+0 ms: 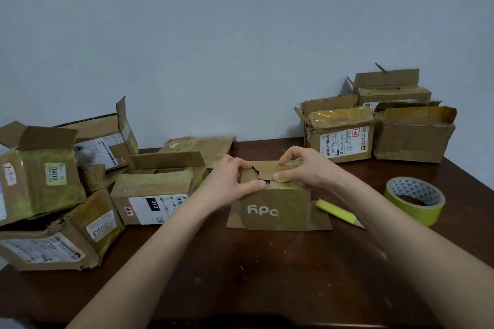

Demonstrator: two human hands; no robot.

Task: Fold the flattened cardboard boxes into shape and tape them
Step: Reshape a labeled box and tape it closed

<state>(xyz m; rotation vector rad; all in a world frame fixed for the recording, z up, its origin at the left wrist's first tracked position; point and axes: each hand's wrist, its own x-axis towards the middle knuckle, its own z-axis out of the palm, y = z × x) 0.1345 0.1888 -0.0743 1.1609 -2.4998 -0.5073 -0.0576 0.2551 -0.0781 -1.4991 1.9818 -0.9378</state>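
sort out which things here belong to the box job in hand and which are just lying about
In the job: small box, held at its top flaps by left hand and right hand; tape roll; yellow cutter.
Lying about: box pile at left; box stack at back right.

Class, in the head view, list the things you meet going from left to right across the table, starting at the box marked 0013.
Box marked 0013 → box marked 010 → box being folded → yellow cutter → roll of yellow tape.
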